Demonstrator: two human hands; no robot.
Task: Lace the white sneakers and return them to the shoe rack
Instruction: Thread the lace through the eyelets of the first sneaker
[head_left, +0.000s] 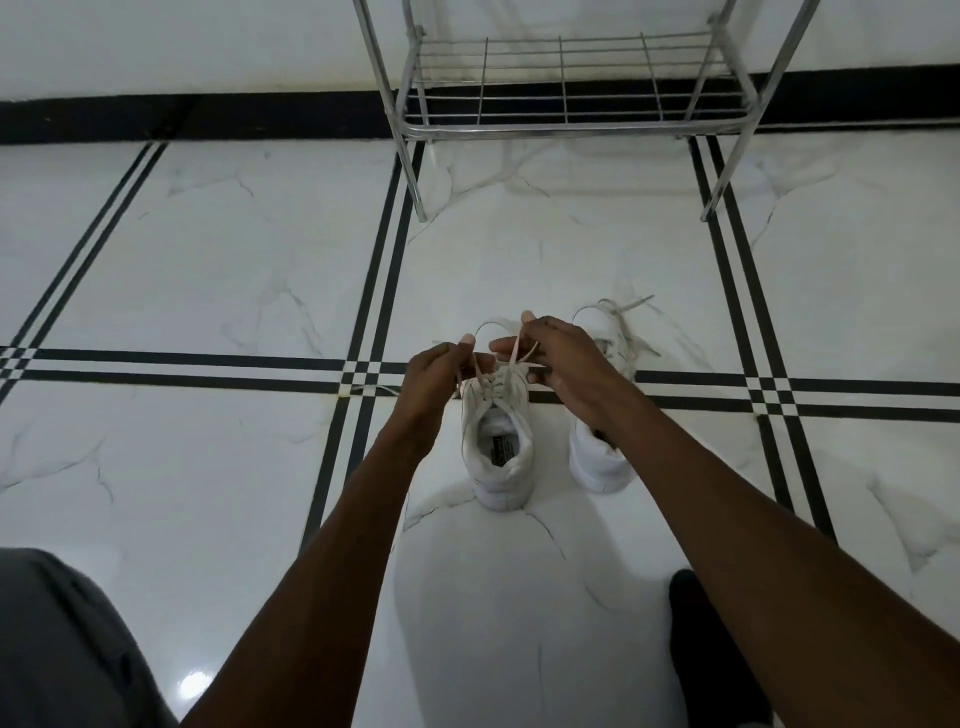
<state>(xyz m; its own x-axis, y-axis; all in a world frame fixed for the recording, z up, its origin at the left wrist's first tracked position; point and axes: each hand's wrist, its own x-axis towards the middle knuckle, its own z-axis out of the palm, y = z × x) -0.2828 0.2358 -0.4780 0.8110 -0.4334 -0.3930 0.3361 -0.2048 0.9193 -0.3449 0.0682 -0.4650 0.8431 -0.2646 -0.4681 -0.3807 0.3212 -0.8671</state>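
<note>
Two sneakers: left sneaker (500, 447), right sneaker (597, 457), side by side on floor (208, 260)
Left hand (434, 379) grip: pinching lace (498, 364)
Right hand (561, 358) grip: pinching lace
Shoe rack (571, 124): far

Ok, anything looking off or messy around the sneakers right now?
Only the right sneaker: its laces lie loose, splayed on the floor by its toe. Both hands, left hand and right hand, hold the laces of the left sneaker. Nothing looks damaged.

1. My bare left hand (434, 376) reaches forward, arm extended, thumb and forefinger pinched together, wrist level.
2. My bare right hand (563, 358) sits just beside it, fingers curled inward, likewise pinching, forearm extended.
</note>
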